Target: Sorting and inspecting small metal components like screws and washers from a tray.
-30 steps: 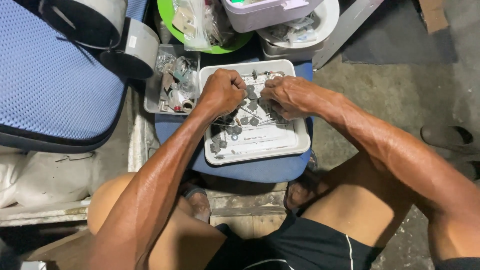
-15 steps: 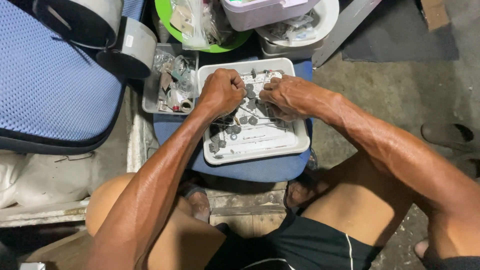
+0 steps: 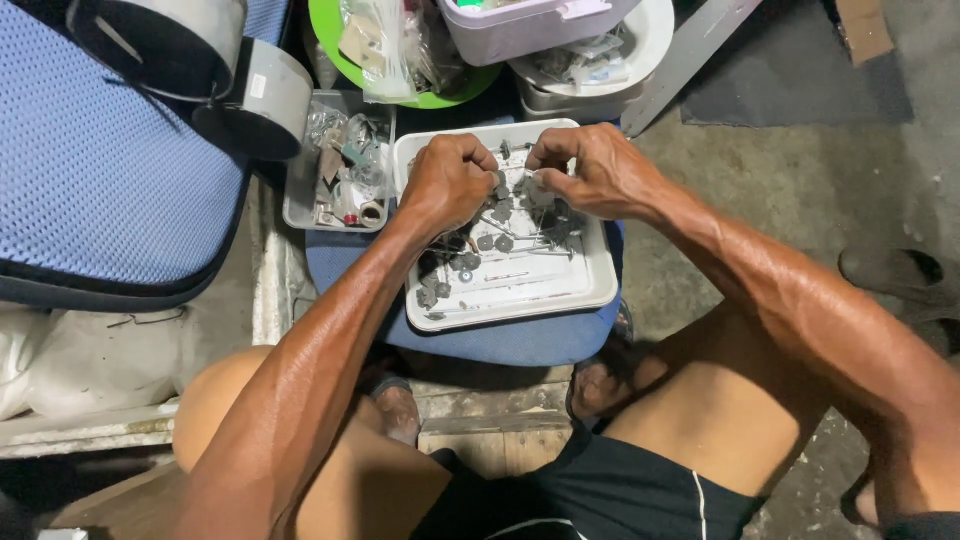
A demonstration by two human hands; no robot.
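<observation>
A small grey metal piece [image 3: 527,183] is pinched between the fingertips of the right hand [image 3: 590,170], and the fingers of the left hand [image 3: 450,180] are curled closed just beside it, though what is gripped by the left hand cannot be told because the knuckles hide it. Both hands are held close together over the far part of a white rectangular plastic tray [image 3: 520,295]. Many small dark round-headed metal parts with thin pins [image 3: 495,240] are scattered in this tray, some under the left wrist. The tray is placed on a blue round cushioned stool [image 3: 500,340]. To the left of the tray, a clear shallow plastic box of mixed small hardware [image 3: 335,165] is seen. Behind it, a green round plastic bowl [image 3: 330,30] with a plastic bag is found. A blue mesh chair seat [image 3: 100,170] is seen at the far left.
</observation>
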